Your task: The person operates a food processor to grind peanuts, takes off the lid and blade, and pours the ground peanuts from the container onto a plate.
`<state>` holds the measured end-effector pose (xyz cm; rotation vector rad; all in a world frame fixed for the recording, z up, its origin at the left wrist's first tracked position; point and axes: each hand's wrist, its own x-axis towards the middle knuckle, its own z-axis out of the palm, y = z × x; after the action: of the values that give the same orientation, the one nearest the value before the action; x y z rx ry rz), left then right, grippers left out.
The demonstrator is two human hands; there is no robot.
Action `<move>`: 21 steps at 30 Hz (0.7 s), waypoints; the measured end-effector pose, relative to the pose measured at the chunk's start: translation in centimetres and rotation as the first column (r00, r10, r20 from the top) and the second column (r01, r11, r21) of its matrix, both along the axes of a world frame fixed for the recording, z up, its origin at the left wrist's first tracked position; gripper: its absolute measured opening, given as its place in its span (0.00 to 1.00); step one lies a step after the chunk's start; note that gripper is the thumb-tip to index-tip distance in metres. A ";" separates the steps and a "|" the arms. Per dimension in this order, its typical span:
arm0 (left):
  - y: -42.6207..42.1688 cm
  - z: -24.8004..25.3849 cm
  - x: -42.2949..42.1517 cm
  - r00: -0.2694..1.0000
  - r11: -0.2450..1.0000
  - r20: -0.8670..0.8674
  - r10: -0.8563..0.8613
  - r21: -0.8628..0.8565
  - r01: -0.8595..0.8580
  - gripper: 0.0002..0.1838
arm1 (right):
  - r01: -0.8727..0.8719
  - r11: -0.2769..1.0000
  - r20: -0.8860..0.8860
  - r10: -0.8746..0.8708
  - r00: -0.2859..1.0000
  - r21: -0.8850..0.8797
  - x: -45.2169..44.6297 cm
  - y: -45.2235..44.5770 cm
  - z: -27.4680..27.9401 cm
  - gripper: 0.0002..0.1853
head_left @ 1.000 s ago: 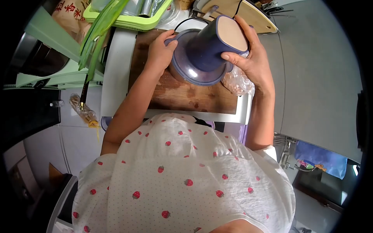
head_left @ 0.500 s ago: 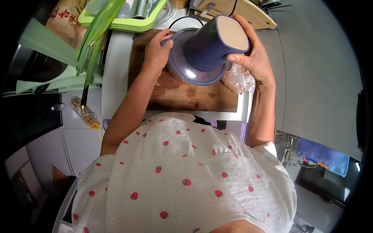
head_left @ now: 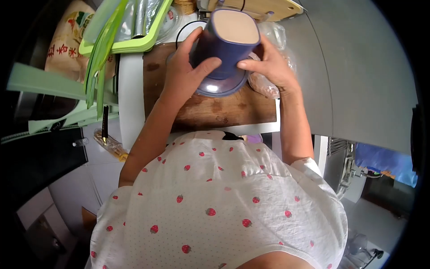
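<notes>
A dark blue food chopper (head_left: 224,58) with a beige top and a wide, see-through lower part stands in front of me, over the wooden cutting board (head_left: 210,112). My left hand (head_left: 186,67) grips the body from the left, thumb across its front. From the right, my right hand (head_left: 270,67) holds the same body, with its thumb near the lower edge. The far fingers of both hands are partly hidden behind the chopper. Beside my right hand lies a clear plastic bag with pinkish contents (head_left: 264,85).
Green trays (head_left: 139,45) with film rolls stand at the back left, long green leaves (head_left: 102,62) hanging over their edge. Behind the chopper are a light board (head_left: 282,9) and a black cord (head_left: 183,31). A grey cabinet surface (head_left: 367,67) bounds the right side.
My left hand has moved from the wide lower part onto the chopper's body. The chopper now stands more upright and further left, and my right hand has shifted lower along it.
</notes>
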<state>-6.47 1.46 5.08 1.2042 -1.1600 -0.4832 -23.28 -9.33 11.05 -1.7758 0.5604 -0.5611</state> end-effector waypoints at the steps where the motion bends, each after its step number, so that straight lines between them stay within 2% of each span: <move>1: -0.5 -0.3 -0.5 1.000 1.000 0.020 -0.012 0.024 0.012 0.44 | 0.034 0.999 0.023 -0.034 0.999 0.023 0.0 0.6 -0.6 0.46; 2: -0.9 -0.2 -1.0 0.999 0.999 0.036 -0.029 0.023 0.028 0.44 | 0.050 0.999 0.039 -0.051 0.998 0.022 0.1 0.7 -0.9 0.46; 4: -1.1 0.4 -2.2 0.989 0.995 0.122 0.080 0.048 -0.086 0.49 | 0.113 0.982 0.008 -0.114 0.994 -0.154 0.0 0.9 -1.4 0.44; 6: -1.8 -0.3 -1.3 0.992 0.994 0.122 0.029 0.097 -0.041 0.53 | 0.169 0.962 0.052 -0.161 0.986 -0.214 -0.2 1.1 -2.2 0.43; 8: -2.3 -0.9 -0.3 0.991 0.988 0.035 -0.132 0.089 0.128 0.53 | 0.220 0.898 0.059 -0.214 0.975 -0.382 -0.4 1.3 -2.6 0.43; 9: -2.2 -0.4 -0.4 0.985 0.981 -0.029 -0.170 0.086 0.172 0.52 | 0.153 0.949 0.032 -0.150 0.988 -0.277 -1.0 1.0 -2.3 0.42; 10: -2.1 0.0 -0.1 0.984 0.980 -0.017 -0.175 0.093 0.176 0.52 | 0.162 0.949 0.044 -0.155 0.987 -0.270 -0.9 0.6 -2.7 0.42; 12: -1.9 0.5 0.7 0.983 0.939 0.005 -0.182 0.299 0.172 0.49 | 0.066 0.959 -0.002 -0.069 0.998 -0.276 -1.0 0.2 -3.2 0.42; 13: -1.9 0.7 1.1 0.983 0.936 0.010 -0.186 0.306 0.174 0.49 | 0.072 0.960 0.004 -0.073 0.997 -0.269 -1.1 0.7 -3.2 0.42; 15: -2.5 1.1 2.2 0.951 0.894 -0.069 -0.300 0.326 0.306 0.48 | 0.191 0.906 -0.048 -0.225 0.973 -0.378 -0.6 1.7 -2.6 0.40; 16: -2.5 1.3 2.7 0.953 0.894 -0.064 -0.297 0.331 0.301 0.48 | 0.190 0.908 -0.043 -0.221 0.974 -0.374 -0.6 1.9 -2.7 0.40; 19: -2.6 1.6 3.4 0.939 0.856 0.018 -0.343 0.417 0.304 0.48 | 0.239 0.881 0.003 -0.261 0.965 -0.408 -1.0 1.7 -3.0 0.39; 21: -2.1 1.8 3.0 0.905 0.955 0.391 -0.167 0.292 0.050 0.51 | 0.202 0.902 -0.023 -0.228 0.973 -0.382 -1.5 0.5 -2.8 0.36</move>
<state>-3.44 -0.68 6.92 1.5377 -1.5677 -0.5005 -24.83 -8.80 8.20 -2.1176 0.7402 -0.8075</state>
